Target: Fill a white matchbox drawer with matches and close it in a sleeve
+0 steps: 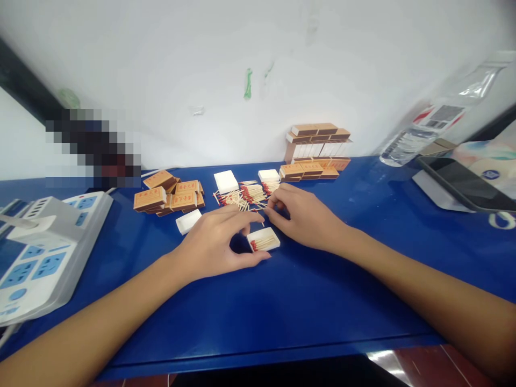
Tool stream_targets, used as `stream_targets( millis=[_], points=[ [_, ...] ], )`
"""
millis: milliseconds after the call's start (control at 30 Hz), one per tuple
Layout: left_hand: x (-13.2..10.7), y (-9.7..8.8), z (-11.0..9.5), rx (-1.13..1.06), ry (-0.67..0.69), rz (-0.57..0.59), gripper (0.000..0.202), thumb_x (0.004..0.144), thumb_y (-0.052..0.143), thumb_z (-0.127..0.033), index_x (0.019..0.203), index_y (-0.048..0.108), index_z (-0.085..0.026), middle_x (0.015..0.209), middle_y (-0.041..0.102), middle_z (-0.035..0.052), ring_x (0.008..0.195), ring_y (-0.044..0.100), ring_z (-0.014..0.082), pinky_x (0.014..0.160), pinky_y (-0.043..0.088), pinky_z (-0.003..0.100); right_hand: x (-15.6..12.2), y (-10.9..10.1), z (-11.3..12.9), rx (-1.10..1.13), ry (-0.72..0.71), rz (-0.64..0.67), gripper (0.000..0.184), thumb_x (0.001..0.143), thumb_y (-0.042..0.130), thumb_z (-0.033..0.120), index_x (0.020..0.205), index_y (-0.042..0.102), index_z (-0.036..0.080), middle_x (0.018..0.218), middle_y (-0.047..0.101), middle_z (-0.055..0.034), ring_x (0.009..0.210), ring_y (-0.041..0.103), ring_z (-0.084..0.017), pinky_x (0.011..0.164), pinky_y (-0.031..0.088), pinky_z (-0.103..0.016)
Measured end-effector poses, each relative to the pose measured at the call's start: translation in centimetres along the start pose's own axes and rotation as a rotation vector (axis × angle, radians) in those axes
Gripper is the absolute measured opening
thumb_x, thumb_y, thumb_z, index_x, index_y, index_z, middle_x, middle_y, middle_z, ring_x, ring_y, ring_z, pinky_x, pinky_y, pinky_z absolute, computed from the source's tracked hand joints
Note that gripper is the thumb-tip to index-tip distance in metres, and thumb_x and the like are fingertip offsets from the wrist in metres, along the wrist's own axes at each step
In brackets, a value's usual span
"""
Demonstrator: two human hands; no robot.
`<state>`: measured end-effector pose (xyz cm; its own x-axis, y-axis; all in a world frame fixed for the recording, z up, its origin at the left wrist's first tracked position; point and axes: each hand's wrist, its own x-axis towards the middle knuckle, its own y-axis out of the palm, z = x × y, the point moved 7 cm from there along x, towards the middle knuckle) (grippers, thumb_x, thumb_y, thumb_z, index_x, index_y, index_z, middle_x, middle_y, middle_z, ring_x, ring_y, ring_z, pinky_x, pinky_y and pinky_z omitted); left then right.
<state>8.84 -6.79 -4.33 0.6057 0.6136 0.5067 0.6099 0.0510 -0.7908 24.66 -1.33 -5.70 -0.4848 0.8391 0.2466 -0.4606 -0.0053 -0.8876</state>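
A small white matchbox tray (pixel 274 243) with red-headed matches (pixel 262 243) in it lies on the blue table. My left hand (pixel 217 239) curves around the tray's left side, thumb near its front edge and fingers beyond its back edge, held apart. Just behind the tray, my right hand (pixel 300 217) has thumb and fingers pinched together at the edge of a loose match pile (pixel 237 198). Whatever is between those fingertips is too small to make out. Three other white trays stand nearby: one left tray (pixel 188 221), one back tray (pixel 226 181) and one right tray (pixel 268 176).
Orange matchbox sleeves lie in a heap (pixel 171 196) at left; more form a stack (pixel 316 153) against the wall. A power strip (pixel 52 258) stands at far left. On the right are a plastic bottle (pixel 427 126) and a phone (pixel 470 184). The table's front edge (pixel 282 352) runs below.
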Motion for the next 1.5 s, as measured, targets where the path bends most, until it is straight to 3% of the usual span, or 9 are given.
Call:
stream_targets(
  millis=[133,300,533,667,867,1000,1167,1400,1500],
  points=[
    [0.2,-0.5,-0.4,0.019,0.049,-0.047,0.048,0.086,0.085,-0.039,0.125,0.066,-0.018,0.083,0.068,0.0000,0.076,0.063,0.0168,0.076,0.055,0.033,0.0,0.5,0.3,-0.048,0.084,0.019,0.015,0.096,0.061,0.025,0.082,0.063,0.019,0.092,0.066,-0.0054,0.074,0.057,-0.017,0.066,0.039,-0.032],
    [0.4,-0.9,-0.2,0.023,0.052,-0.074,0.049,0.085,0.086,-0.037,0.125,0.064,-0.020,0.086,0.069,0.0000,0.078,0.063,0.0166,0.077,0.055,0.032,0.2,0.5,0.4,-0.044,0.105,0.000,0.025,0.097,0.069,0.041,0.088,0.065,0.019,0.099,0.068,-0.0067,0.079,0.061,-0.019,0.067,0.039,-0.032],
    [0.2,-0.3,0.5,0.017,0.006,-0.019,0.051,0.084,0.086,-0.038,0.126,0.065,-0.020,0.086,0.070,-0.0002,0.080,0.065,0.0174,0.079,0.056,0.034,0.1,0.7,0.2,-0.081,0.087,0.156,0.012,0.101,0.063,0.023,0.091,0.066,0.018,0.096,0.067,-0.0070,0.082,0.062,-0.020,0.070,0.042,-0.032],
    [0.1,-0.2,0.8,0.030,-0.026,-0.017,0.052,0.085,0.087,-0.038,0.128,0.065,-0.020,0.087,0.069,-0.0004,0.081,0.065,0.0171,0.078,0.055,0.032,-0.1,0.2,-0.1,-0.045,0.040,0.179,0.011,0.105,0.058,0.023,0.096,0.063,0.018,0.103,0.066,-0.0078,0.086,0.062,-0.020,0.073,0.043,-0.032],
    [-0.1,-0.1,1.3,0.052,-0.053,-0.032,0.056,0.086,0.086,-0.042,0.132,0.062,-0.021,0.090,0.071,-0.0004,0.083,0.065,0.0178,0.079,0.055,0.033,-0.4,-0.8,0.7,0.066,-0.089,0.080,0.012,0.107,0.055,0.026,0.097,0.059,0.020,0.103,0.062,-0.0058,0.083,0.058,-0.019,0.073,0.042,-0.032],
    [0.0,0.2,1.4,0.019,-0.074,0.022,0.057,0.085,0.086,-0.041,0.133,0.062,-0.021,0.091,0.070,-0.0009,0.083,0.066,0.0175,0.078,0.056,0.032,-0.2,-0.4,0.0,0.046,-0.154,0.151,0.013,0.105,0.057,0.024,0.094,0.062,0.020,0.103,0.060,-0.0059,0.085,0.058,-0.019,0.075,0.042,-0.032],
    [0.0,0.3,1.3,0.003,-0.092,0.053,0.056,0.085,0.086,-0.040,0.132,0.062,-0.021,0.091,0.070,-0.0012,0.082,0.066,0.0168,0.077,0.055,0.032,0.1,0.4,-1.0,0.070,-0.133,0.236,0.015,0.103,0.061,0.027,0.091,0.062,0.020,0.099,0.063,-0.0054,0.086,0.059,-0.020,0.074,0.043,-0.031],
    [-0.1,0.4,1.4,-0.006,-0.098,0.060,0.056,0.086,0.085,-0.042,0.133,0.061,-0.022,0.092,0.070,-0.0009,0.081,0.065,0.0169,0.076,0.056,0.033,0.3,0.6,-0.6,0.029,-0.157,0.200,0.006,0.104,0.059,0.023,0.106,0.063,0.020,0.108,0.061,-0.0071,0.090,0.060,-0.021,0.078,0.044,-0.032],
    [-0.1,0.5,1.6,-0.003,-0.107,0.059,0.056,0.085,0.085,-0.042,0.132,0.062,-0.023,0.091,0.070,-0.0010,0.080,0.065,0.0171,0.076,0.055,0.033,0.4,0.8,-0.8,0.034,-0.169,0.215,0.009,0.105,0.056,0.023,0.100,0.063,0.020,0.104,0.059,-0.0059,0.086,0.059,-0.020,0.076,0.043,-0.031]
  ],
)
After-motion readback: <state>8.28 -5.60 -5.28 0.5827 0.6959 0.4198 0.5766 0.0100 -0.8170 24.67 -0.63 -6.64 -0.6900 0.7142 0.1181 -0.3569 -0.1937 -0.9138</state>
